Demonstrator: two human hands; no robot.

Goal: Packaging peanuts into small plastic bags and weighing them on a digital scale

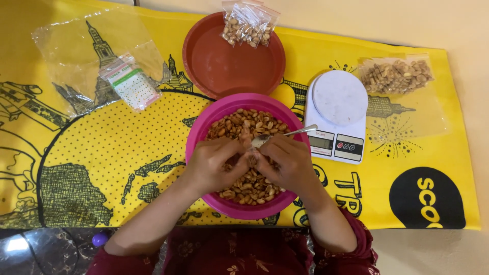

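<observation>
Pink bowl [196, 137] full of roasted peanuts [244, 125] sits mid-cloth, taken here as the landmark. Both hands meet over its middle, above the nuts. Left hand [214, 164] has its fingers curled in toward the centre, pinching at something small and pale where the two hands touch; what exactly it grips cannot be told. Right hand [288, 162] is closed around a metal spoon [285, 134], whose handle sticks out up and to the right past the bowl's rim, bowl end hidden near the fingertips. Just behind the pink bowl, touching its far rim, is a red-brown dish [224, 66] with a small clear bag of peanuts [247, 25] lying at its far edge. Right of the pink bowl, just beside it, stands a white kitchen scale [338, 114]. Farther right of that lies another filled clear bag [395, 75]. Left and behind the bowl, well apart, lie empty clear bags [76, 46] and a small packet [131, 84]. All rest on a yellow printed cloth [102, 153].
</observation>
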